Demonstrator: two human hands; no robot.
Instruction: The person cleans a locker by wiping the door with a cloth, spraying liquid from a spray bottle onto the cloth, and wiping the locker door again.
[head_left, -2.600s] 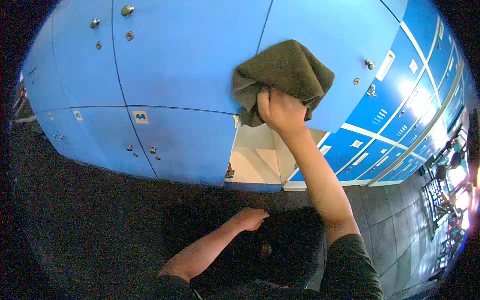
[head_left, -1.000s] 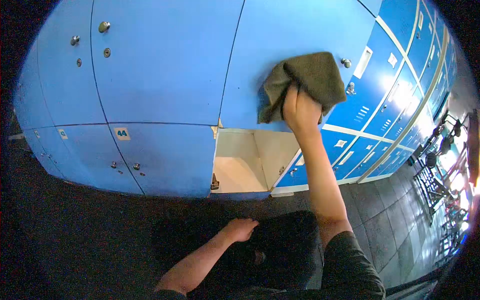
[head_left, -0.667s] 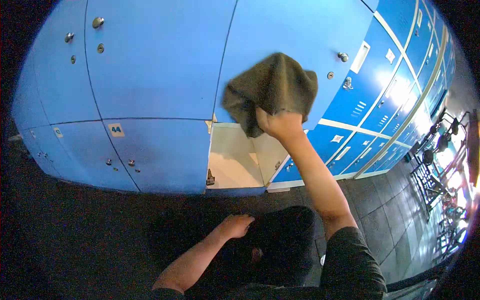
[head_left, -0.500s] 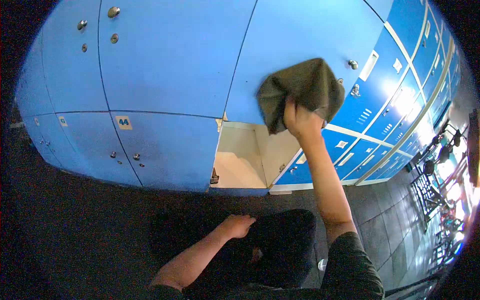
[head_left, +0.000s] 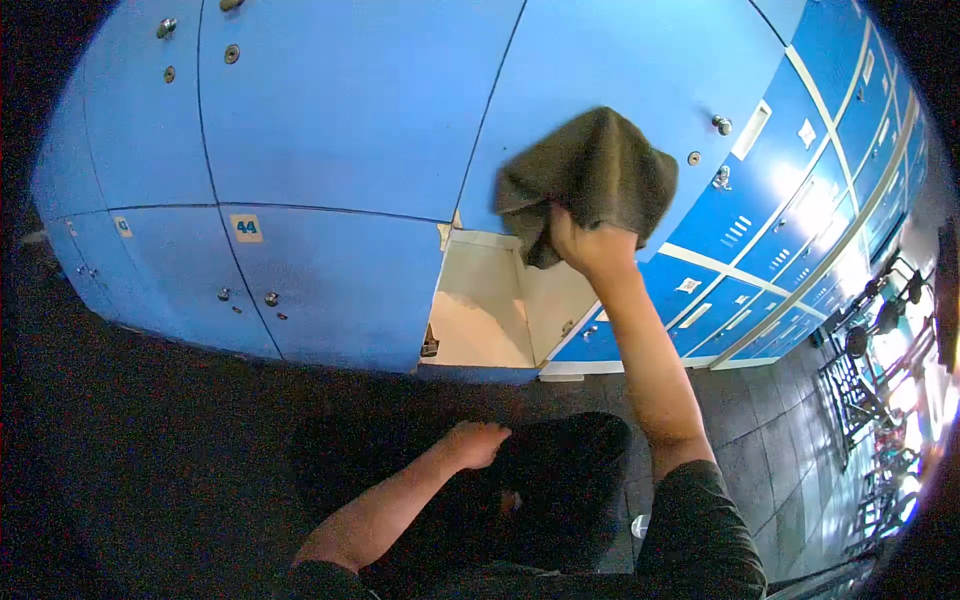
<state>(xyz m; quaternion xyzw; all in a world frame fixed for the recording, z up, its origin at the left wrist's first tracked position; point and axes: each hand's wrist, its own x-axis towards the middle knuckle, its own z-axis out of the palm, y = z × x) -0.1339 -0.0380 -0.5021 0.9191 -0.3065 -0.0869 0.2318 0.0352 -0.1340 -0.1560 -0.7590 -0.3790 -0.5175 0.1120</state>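
My right hand (head_left: 598,250) is closed on a dark olive cloth (head_left: 600,170), which lies against the lower part of a light blue locker door (head_left: 640,60). Right below the cloth is an open compartment (head_left: 485,305) with cream inner walls and a metal hinge at its lower left edge. My left hand (head_left: 477,444) is low in the view over my dark-clothed leg, with its fingers curled in; whether anything is inside them is too small to tell.
Left of the open compartment is a closed door with a 44 label (head_left: 247,228). Darker blue lockers (head_left: 735,225) with white frames run off to the right. Dark floor tiles (head_left: 760,430) lie below, and gym-like equipment (head_left: 880,340) stands at the far right.
The cloth and my right hand have moved back and forth across the door, most recently a little to the left, uncovering the door's keyhole. My left hand has stayed over my leg.
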